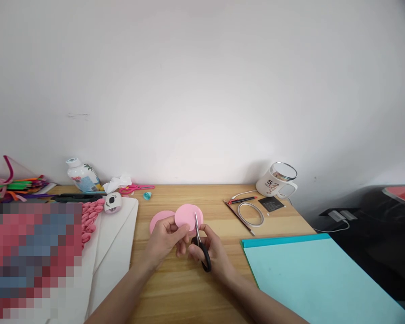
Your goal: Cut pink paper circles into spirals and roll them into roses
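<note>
My left hand [164, 240] pinches a pink paper circle [188, 216] and holds it upright above the wooden desk [189, 288]. In my right hand [213, 252] is a pair of black-handled scissors [200, 245], fingers through the loops, blades pointing up into the circle's right side. A second pink circle [158, 219] lies flat on the desk just behind my left hand.
Teal paper sheets [310, 279] lie at the front right. White sheets [114, 243] with pink pieces and a small white punch [112, 202] sit left. At the back stand a white mug [276, 182], a cable coil [250, 213], a bottle [83, 175] and pink scissors [137, 188].
</note>
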Action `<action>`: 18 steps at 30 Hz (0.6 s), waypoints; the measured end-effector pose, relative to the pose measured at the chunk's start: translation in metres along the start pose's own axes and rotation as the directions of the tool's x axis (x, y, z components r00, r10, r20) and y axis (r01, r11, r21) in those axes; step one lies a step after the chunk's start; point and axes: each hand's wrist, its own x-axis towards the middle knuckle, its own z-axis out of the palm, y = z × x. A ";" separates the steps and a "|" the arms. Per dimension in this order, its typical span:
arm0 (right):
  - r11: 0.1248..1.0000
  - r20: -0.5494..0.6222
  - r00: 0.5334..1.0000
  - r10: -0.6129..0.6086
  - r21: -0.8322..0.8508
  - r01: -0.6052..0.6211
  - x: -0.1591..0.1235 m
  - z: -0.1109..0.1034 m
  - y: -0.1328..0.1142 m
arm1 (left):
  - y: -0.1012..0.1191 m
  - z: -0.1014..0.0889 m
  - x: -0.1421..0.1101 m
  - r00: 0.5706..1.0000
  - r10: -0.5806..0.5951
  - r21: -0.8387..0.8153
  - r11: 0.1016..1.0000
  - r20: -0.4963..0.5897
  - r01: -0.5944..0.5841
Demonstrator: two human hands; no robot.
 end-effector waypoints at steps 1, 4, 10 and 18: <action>1.000 -0.004 1.000 0.002 0.003 -0.002 0.000 0.001 0.001 | 0.000 0.000 0.000 1.000 0.002 -0.003 1.000 -0.005 -0.002; 1.000 -0.007 1.000 -0.002 0.012 0.002 0.000 0.002 0.002 | -0.002 0.001 0.001 1.000 0.012 0.014 1.000 -0.026 -0.012; 0.996 0.005 0.998 -0.068 0.056 0.068 0.000 0.005 -0.004 | -0.003 0.000 0.000 1.000 -0.025 0.081 0.996 -0.002 0.025; 0.996 0.007 0.999 -0.032 0.081 0.031 0.000 0.005 -0.007 | 0.003 0.002 -0.002 1.000 -0.015 0.061 0.998 -0.010 0.016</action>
